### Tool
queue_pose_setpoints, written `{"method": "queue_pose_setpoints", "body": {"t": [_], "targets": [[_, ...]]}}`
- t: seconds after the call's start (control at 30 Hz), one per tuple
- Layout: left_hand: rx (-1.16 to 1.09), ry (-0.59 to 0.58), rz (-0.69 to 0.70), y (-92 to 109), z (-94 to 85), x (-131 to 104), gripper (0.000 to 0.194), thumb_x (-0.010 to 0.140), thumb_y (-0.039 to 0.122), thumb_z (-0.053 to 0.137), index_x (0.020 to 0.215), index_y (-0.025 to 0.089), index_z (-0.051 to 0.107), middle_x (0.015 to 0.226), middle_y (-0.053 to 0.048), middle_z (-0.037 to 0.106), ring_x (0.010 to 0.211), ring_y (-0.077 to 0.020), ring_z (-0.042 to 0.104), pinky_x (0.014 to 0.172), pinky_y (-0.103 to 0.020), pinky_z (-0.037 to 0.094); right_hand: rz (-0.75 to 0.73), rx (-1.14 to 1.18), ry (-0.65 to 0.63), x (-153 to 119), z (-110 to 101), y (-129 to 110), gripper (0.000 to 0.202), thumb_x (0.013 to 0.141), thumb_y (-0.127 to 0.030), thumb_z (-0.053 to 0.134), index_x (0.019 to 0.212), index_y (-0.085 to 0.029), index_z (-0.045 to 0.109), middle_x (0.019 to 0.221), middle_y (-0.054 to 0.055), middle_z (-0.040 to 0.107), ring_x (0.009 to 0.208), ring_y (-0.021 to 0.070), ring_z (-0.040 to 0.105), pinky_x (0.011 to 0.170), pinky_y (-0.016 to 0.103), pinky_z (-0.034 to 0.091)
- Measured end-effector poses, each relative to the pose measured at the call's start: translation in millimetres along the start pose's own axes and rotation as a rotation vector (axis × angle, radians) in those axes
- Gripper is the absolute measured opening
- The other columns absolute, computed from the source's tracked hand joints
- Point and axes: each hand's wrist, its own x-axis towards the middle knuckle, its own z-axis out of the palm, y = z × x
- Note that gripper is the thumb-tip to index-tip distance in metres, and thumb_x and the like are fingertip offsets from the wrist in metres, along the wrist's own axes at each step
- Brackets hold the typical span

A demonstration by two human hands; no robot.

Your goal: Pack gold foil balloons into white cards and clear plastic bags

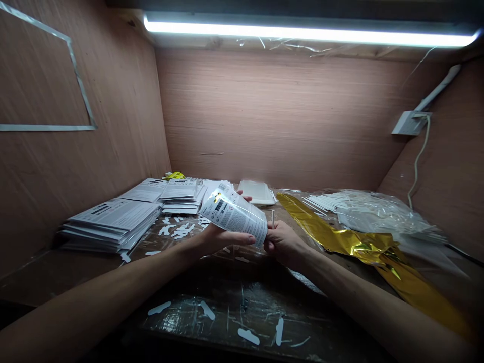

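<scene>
A white printed card [238,214] with small text and a yellow mark is held tilted and slightly bent above the middle of the dark table. My left hand [223,236] grips it from below and behind, its thumb on the lower edge and fingertips showing past the top edge. At the card's right end, my right hand [282,242] is closed, with a short thin white stick [273,220] standing up from its fingers. Its fingers meet the card's edge.
Stacks of printed cards [113,219] stand at the left. White cut-out scraps [248,336] lie scattered on the table [227,297]. A gold foil strip [340,241] runs along the right, beside a clear plastic bag [381,212] and white sticks [321,202]. A white tray [257,193] sits behind.
</scene>
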Motion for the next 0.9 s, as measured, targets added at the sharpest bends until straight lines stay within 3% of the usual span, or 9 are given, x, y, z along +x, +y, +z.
{"method": "queue_pose_setpoints", "body": {"t": [0.2,0.4,0.63,0.77,0.9], "targets": [[-0.021,-0.056,-0.019,-8.8,-5.6,-1.8,0.098,0.076,0.021,0.084,0.158,0.035,0.031,0.141,-0.011,0.059,0.135,-0.0376,0.051,0.116,-0.057,0.035,-0.026,0.051,-0.028,-0.7,3.1,-3.9,0.029,0.06,-0.026,0.085,0.062,-0.013,0.06,0.041,-0.009,0.042,0.038,0.0011,0.026,0.042,0.02,0.012],[-0.042,-0.022,0.008,-13.2,-8.1,-1.6,0.105,0.073,0.018,0.087,0.159,0.036,0.028,0.144,-0.012,0.056,0.132,-0.0356,0.054,0.115,-0.058,0.038,-0.029,0.081,0.006,1.0,-0.8,-0.4,0.037,0.062,-0.037,0.089,0.064,-0.016,0.059,0.038,-0.01,0.04,0.036,0.0032,0.028,0.041,0.021,0.017],[-0.078,-0.007,-0.016,-11.7,-6.7,-1.3,0.106,0.07,0.019,0.09,0.157,0.036,0.032,0.143,-0.011,0.057,0.13,-0.0358,0.055,0.11,-0.057,0.042,-0.049,0.057,0.002,1.0,-2.3,2.8,0.035,0.063,-0.037,0.089,0.068,-0.016,0.062,0.042,-0.009,0.043,0.037,0.0038,0.03,0.041,0.021,0.018],[-0.211,0.008,-0.055,-7.8,-6.0,1.0,0.094,0.073,0.019,0.086,0.153,0.036,0.04,0.138,-0.009,0.061,0.127,-0.034,0.056,0.109,-0.053,0.043,-0.11,0.067,0.089,-2.0,-2.9,-2.7,0.035,0.058,-0.031,0.089,0.079,-0.014,0.067,0.047,-0.009,0.044,0.04,0.003,0.028,0.042,0.021,0.016],[-0.34,0.007,-0.074,0.8,-8.3,6.4,0.086,0.073,0.018,0.083,0.149,0.033,0.046,0.133,-0.007,0.064,0.125,-0.0316,0.057,0.105,-0.048,0.046,-0.197,0.12,0.197,-2.5,-11.1,-10.0,0.029,0.07,-0.038,0.067,0.086,-0.014,0.067,0.044,-0.008,0.04,0.039,0.0055,0.022,0.04,0.023,0.015]]}}
